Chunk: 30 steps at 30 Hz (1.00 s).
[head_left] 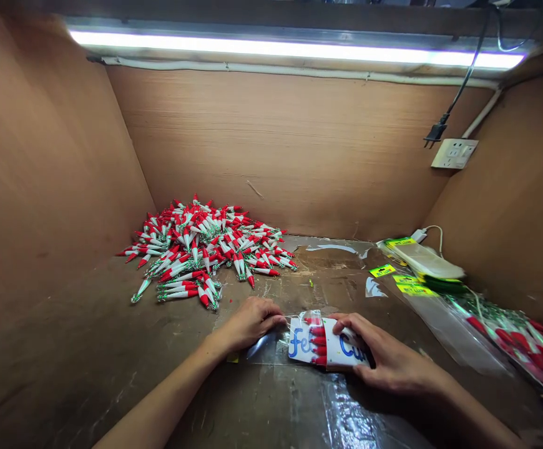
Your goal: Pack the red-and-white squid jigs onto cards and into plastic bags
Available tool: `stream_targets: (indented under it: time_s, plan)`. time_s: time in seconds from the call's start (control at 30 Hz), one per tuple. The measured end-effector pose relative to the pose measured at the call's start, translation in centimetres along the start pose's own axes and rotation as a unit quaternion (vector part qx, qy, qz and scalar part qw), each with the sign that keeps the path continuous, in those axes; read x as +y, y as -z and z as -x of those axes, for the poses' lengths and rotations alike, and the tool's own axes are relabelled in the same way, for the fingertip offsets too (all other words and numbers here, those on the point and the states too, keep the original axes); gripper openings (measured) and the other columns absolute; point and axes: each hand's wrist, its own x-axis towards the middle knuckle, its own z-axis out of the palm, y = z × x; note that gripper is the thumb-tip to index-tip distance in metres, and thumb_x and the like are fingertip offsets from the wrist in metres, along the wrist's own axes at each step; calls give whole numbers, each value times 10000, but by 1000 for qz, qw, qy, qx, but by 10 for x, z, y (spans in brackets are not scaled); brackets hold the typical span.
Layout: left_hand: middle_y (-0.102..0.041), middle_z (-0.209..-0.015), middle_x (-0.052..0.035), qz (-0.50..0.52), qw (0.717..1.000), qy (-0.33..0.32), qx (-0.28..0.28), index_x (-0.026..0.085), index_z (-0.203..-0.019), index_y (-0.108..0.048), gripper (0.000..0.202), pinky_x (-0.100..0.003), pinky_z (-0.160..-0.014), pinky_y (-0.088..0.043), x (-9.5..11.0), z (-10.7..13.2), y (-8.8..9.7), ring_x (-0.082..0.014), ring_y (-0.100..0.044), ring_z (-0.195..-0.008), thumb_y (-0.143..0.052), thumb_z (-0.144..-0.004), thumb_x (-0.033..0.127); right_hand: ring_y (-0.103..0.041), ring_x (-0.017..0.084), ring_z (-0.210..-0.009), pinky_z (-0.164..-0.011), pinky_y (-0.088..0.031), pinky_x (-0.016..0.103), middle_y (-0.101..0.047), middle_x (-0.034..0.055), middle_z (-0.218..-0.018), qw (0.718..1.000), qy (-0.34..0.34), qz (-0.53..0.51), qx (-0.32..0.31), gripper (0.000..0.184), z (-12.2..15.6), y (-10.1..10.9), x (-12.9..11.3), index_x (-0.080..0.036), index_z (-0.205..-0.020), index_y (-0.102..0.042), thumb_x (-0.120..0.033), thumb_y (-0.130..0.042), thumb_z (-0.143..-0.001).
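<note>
My right hand (374, 355) grips a white cardboard holder (341, 349) with blue handwriting on it. Several red-tipped fishing lures (318, 345) show side by side at its left end, over another white lettered part. That left end appears to lie within a clear plastic bag (271, 348), whose edge my left hand (255, 321) pinches between thumb and fingers. Past my left hand, a large pile of red and white lures (206, 240) with green-tinted hooks lies on the worktop.
At the right lie flat clear bags with yellow BCT LURE headers (412, 287), a loose yellow label (382, 270) and filled lure packs (519, 349). A black plug (435, 132) hangs near a wall socket (455, 153). Brown board walls enclose three sides.
</note>
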Motion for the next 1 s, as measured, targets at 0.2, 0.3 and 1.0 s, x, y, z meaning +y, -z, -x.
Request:
stream_targets:
  time_s: [0.2,0.3,1.0]
  plan:
    - [-671,-956,-48,-34,999,-40,4,278,-1107,-734,280,-300,-827,-403,8,-1,-8,-213,-589,-911,-525,-993,425,-463,306,-1319,-1108,-371,439,-446,92,-1492,1000,7,4,-21,758,-3,-8,2,-241,-1430,-406,-163,-604,-703]
    - [-613,-984,-47,-74,996,-52,21,303,-1198,-684,275,-307,-814,-421,10,1,-12,-216,-564,-928,-540,-988,408,-358,321,-1414,-1166,-293,469,-329,85,-1581,999,20,15,-27,956,-3,-11,11,-263,-1563,-190,-181,-632,-720]
    - [-659,-973,-34,-14,999,-48,14,262,-1299,-574,387,-296,-776,-464,28,5,-14,-209,-616,-879,-606,-926,362,-576,236,-1215,-1053,-453,465,-638,77,-1239,983,136,-115,49,556,-14,-32,-5,-336,-1463,-421,-179,-555,-947]
